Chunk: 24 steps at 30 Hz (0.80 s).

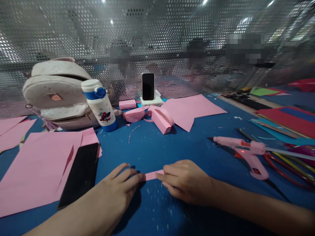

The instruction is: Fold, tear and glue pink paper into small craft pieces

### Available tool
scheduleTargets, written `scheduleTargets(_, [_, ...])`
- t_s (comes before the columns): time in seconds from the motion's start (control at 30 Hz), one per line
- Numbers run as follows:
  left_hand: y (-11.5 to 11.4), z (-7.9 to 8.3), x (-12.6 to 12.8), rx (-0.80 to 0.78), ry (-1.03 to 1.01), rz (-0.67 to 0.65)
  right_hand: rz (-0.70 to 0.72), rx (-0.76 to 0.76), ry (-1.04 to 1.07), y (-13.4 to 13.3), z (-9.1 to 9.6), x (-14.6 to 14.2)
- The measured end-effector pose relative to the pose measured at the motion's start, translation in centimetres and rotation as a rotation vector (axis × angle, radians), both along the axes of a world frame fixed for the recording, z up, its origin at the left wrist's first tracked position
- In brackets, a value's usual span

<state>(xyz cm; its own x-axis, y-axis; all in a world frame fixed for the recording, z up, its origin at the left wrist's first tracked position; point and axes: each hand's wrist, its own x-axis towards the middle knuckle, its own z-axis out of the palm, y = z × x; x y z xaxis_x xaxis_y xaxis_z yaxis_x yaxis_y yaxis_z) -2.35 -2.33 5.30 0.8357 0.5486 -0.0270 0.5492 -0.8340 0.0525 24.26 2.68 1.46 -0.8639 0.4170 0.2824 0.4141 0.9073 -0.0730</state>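
A narrow pink paper strip [150, 176] stretches between my two hands, low over the blue tabletop [157, 150]. My left hand [124, 183] pinches its left end between thumb and fingers. At the other end, my right hand [185, 180] is closed on the strip, its index finger lying along the paper. Beyond them sit folded pink paper pieces [162, 121], one shaped like a small box with a loop of paper. Right of my right hand lies a pink hot glue gun [242, 146] with a glowing light and a glue stick in its back.
Pink sheets [41, 164] and a black phone [80, 173] lie at left. A white backpack [59, 91] and a bottle [102, 108] stand behind. An upright phone [148, 87] leans before a perforated metal screen [157, 39]. Coloured sheets [290, 121] and cables are at right.
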Motion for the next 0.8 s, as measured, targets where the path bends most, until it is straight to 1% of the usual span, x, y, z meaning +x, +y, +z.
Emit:
scheduleTargets(0.23, [-0.1, 0.9, -0.1, -0.12, -0.008, 0.054, -0.008, -0.014, -0.012, 0.0, 0.0, 0.0])
scheduleTargets(0.43, [-0.1, 1.9, -0.2, -0.153, 0.0, 0.077, 0.0, 0.001, -0.011, 0.0, 0.1, -0.1])
scheduleTargets(0.57, [-0.2, 1.7, -0.3, -0.138, 0.002, 0.076, -0.005, 0.007, -0.002, 0.0, 0.0, -0.1])
scheduleTargets(0.7, [-0.2, 1.4, -0.4, -0.058, -0.083, 0.049, 0.004, 0.024, -0.011, -0.1, 0.0, 0.0])
scheduleTargets(0.8, [-0.2, 1.3, -0.4, -0.018, -0.098, 0.037, 0.003, 0.011, -0.023, -0.1, 0.0, 0.0])
